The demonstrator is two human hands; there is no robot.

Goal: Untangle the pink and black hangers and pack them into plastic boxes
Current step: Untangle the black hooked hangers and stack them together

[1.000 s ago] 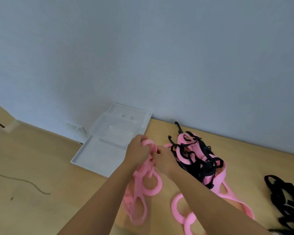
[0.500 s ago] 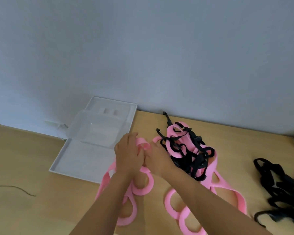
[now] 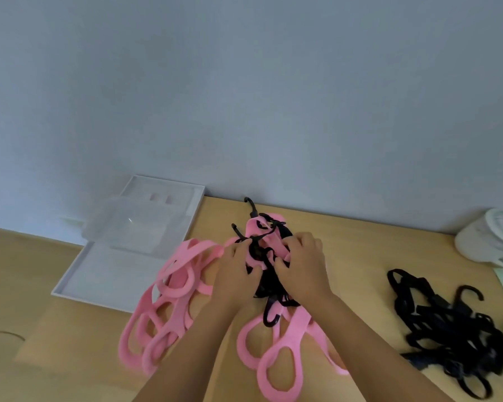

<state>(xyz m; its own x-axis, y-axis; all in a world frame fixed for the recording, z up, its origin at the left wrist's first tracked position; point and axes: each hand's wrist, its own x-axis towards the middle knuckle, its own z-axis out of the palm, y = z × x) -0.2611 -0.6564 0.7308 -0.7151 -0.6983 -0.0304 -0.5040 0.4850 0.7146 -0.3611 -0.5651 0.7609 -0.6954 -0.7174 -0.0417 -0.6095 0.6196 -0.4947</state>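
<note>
Two-handed hold on the pink-and-black hanger tangle (image 3: 266,230) on the bench (image 3: 360,250): left hand (image 3: 238,274) and right hand (image 3: 302,265) curled round its strands, loose pink hangers (image 3: 186,288) just left, plastic box (image 3: 99,274) beyond; judged light, springy, snag-prone, so take by a pink loop, not a hook.

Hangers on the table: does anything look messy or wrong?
Yes: pink and black hangers are knotted into one tangle, gripped by the left hand and right hand. A loose pink bunch lies left of it, a black pile right. Nothing looks broken.
</note>
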